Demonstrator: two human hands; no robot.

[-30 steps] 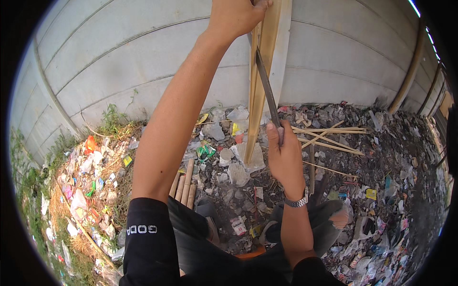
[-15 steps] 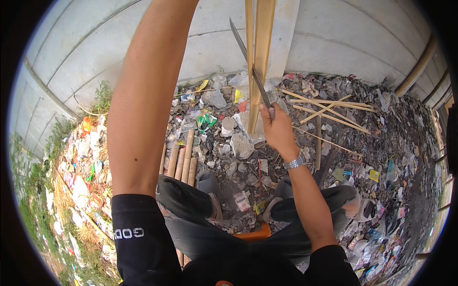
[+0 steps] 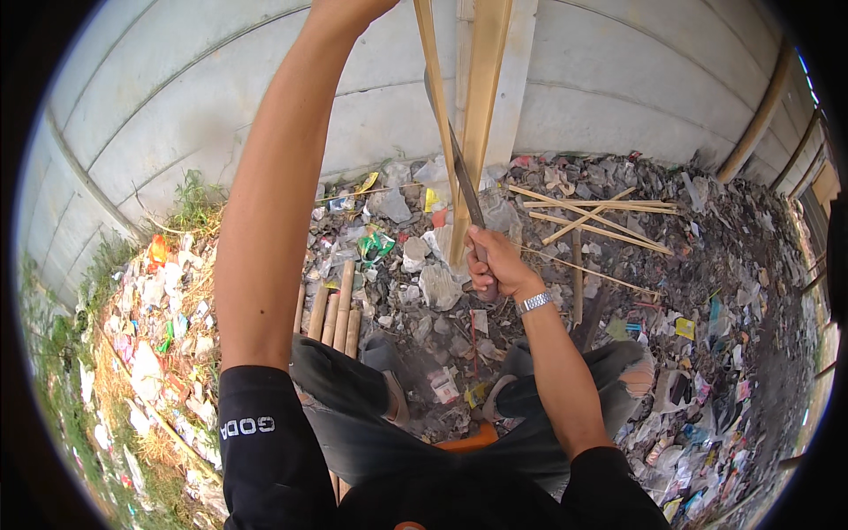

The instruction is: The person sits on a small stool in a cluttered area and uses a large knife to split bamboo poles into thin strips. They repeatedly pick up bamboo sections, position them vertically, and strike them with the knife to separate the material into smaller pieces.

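Head view: cut bamboo poles [image 3: 343, 305] lie by my left leg [image 3: 340, 375]. My left hand [image 3: 353, 12] is at the top edge; its fingers run out of frame, so I cannot tell how wide they are or what they hold. Next, a thin bamboo strip [image 3: 435, 79] slants down: probably light, springy, sharp-edged; best pinched on its flat faces. Then the knife [image 3: 465, 172], dark blade seemingly between strip and the long bamboo piece [image 3: 484, 97]. That piece stands near upright before the wall [image 3: 601, 115], foot beside a pale chunk [image 3: 439, 287]; looks stiff, heavier, smooth enough to slip. I'd take it high, clear of the blade. My right hand [image 3: 502, 265] has its fingers wrapped around the knife's handle end; firm hold suits, blade could jam. Further right, loose strips [image 3: 609, 205] lie crossed on littered ground [image 3: 724, 265]: light, likely splintery, lift mid-length.
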